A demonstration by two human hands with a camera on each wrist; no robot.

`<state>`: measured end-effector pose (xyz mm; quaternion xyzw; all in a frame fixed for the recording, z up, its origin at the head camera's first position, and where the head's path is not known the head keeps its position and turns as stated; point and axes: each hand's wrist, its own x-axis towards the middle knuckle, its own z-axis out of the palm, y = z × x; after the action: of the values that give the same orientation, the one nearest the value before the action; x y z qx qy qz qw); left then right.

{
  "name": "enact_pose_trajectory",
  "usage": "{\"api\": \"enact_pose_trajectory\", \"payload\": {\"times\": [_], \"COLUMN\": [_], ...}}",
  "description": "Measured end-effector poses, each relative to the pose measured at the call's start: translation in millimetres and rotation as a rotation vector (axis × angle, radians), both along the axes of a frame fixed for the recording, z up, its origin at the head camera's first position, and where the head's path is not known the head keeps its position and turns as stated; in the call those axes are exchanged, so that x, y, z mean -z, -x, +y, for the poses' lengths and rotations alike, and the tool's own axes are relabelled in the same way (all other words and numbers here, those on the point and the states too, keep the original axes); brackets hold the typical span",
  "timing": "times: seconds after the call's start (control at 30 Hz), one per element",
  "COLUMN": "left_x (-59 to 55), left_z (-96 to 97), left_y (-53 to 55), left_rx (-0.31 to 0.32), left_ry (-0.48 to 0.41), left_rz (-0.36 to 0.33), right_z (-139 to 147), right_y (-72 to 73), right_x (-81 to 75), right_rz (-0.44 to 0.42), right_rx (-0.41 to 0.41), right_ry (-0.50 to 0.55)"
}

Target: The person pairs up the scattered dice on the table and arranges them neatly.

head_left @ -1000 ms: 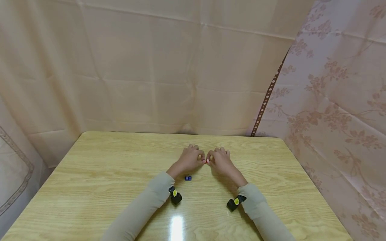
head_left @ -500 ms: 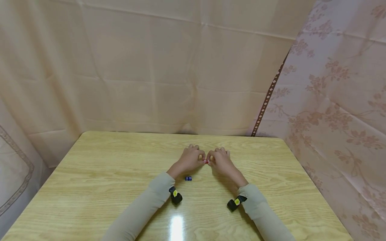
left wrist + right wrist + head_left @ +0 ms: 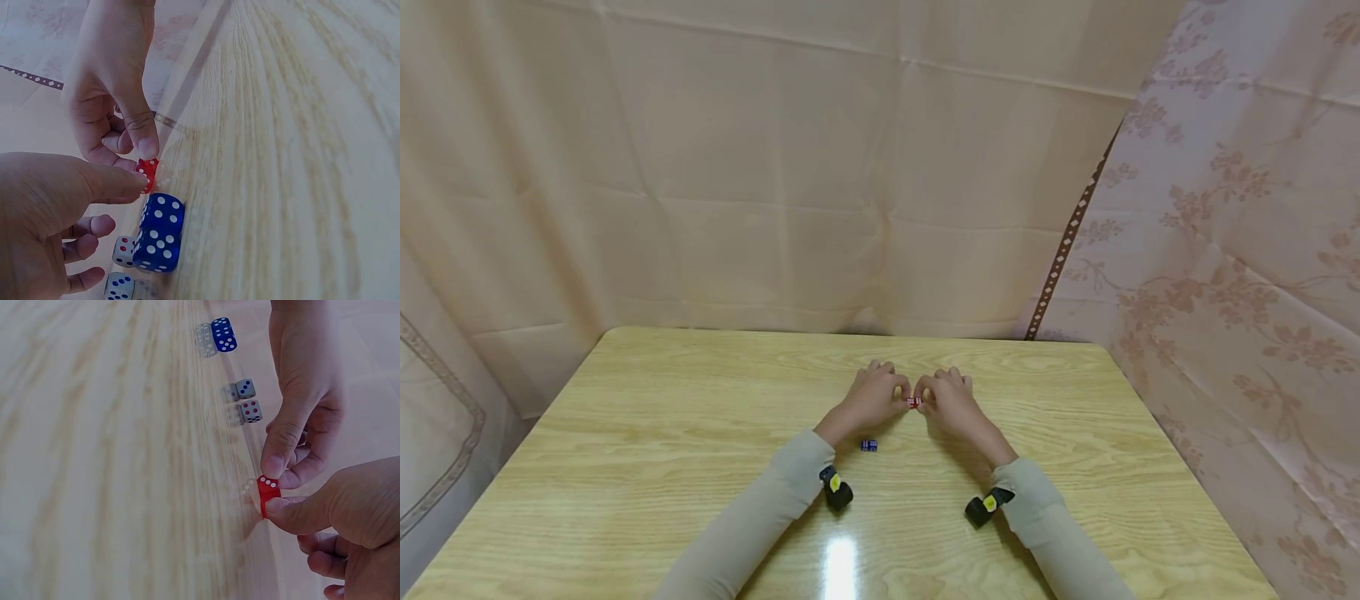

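Near the table's far side my left hand [image 3: 874, 395] and right hand [image 3: 951, 404] meet over small red dice [image 3: 913, 402] with white pips, apparently two set side by side. Thumb and forefinger of the left hand pinch one end, as the right wrist view shows the red dice [image 3: 269, 495] between both hands. From the other end, the right hand [image 3: 119, 87] pinches them in the same way. Closer to the person lie two blue dice [image 3: 868, 446], touching each other. In the left wrist view, two white dice [image 3: 125, 251] sit beyond the blue dice [image 3: 159, 234]; the head view does not show them.
The wood-grain table [image 3: 662, 467] bears everything, its far edge against a beige curtain [image 3: 737, 167]. To the right hangs a flowered curtain [image 3: 1247, 292]. Each forearm wears a black wrist camera, such as the left one [image 3: 837, 490].
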<state>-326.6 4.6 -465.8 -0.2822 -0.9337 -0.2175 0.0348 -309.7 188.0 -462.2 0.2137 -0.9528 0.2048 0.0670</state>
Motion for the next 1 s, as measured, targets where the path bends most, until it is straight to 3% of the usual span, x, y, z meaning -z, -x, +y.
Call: {"api": "enact_pose_trajectory", "payload": {"times": [1.0], "left_x": [-4.8], "left_z": [-5.0], "left_y": [-3.6], "left_rx": [0.000], "left_ry": [-0.032], "left_rz": [-0.039], "right_z": [-0.8], "right_y": [1.3], "right_x": [0.2], "right_rz": [-0.032], "right_rx": [0.024], "right_ry": [-0.001]}}
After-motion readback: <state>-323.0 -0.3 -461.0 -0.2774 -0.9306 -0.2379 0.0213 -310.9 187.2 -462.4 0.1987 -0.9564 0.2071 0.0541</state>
